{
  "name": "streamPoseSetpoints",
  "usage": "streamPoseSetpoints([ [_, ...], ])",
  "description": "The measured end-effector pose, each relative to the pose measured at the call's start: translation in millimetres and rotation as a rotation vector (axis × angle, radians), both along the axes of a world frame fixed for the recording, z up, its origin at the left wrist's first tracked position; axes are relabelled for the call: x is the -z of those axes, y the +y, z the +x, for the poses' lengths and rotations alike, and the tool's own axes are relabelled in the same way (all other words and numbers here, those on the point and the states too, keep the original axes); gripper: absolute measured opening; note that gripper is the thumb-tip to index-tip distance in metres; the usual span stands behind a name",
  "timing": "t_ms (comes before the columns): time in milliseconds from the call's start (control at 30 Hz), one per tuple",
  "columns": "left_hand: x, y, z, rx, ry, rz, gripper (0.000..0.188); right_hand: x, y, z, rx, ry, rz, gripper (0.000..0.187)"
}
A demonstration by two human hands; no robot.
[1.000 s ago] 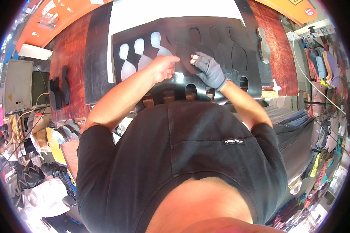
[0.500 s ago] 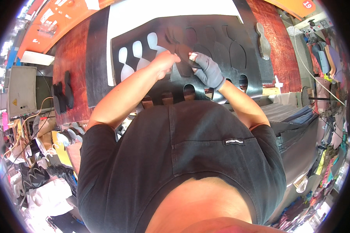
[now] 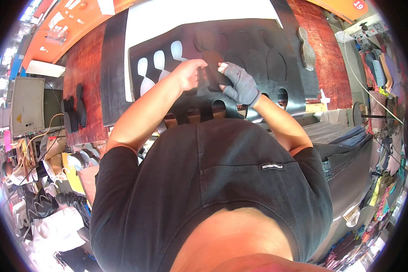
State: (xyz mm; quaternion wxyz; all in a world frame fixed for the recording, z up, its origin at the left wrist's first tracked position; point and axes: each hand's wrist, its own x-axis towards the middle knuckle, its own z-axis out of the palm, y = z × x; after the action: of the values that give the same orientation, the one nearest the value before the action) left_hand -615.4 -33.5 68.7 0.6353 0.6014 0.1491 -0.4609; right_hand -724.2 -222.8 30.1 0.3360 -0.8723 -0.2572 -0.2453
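A black sheet lies before me with sole-shaped cuts in it. On its left, several cut-outs show white through them. On the right, cut outlines still have their dark shoe sole pieces in place. Between my hands a dark shoe sole piece is tilted over the sheet, partly hidden and blurred. My right hand, in a grey glove with bare fingertips, is closed on its right side. My bare left hand has curled fingers, with the fingertips at its left edge.
White material lies under the sheet's far side. Loose black soles rest on the red board at left; another sole lies at right. An orange machine part stands far left, a grey box nearer. Dark material is heaped at right.
My left hand has turned slightly and shifted a little left and down. My right hand has moved slightly left, staying at the sole piece.
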Motion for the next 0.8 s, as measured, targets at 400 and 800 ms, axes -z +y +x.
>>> streamPoseSetpoints([
  [400,-6,11,-20,-0.225,-0.205,-0.074,0.042,-65,-30,80,0.536,0.465,0.517,0.040],
  [800,3,-38,-27,0.071,0.066,0.025,0.032,-37,-59,26,0.135,0.000,-0.007,0.050],
])
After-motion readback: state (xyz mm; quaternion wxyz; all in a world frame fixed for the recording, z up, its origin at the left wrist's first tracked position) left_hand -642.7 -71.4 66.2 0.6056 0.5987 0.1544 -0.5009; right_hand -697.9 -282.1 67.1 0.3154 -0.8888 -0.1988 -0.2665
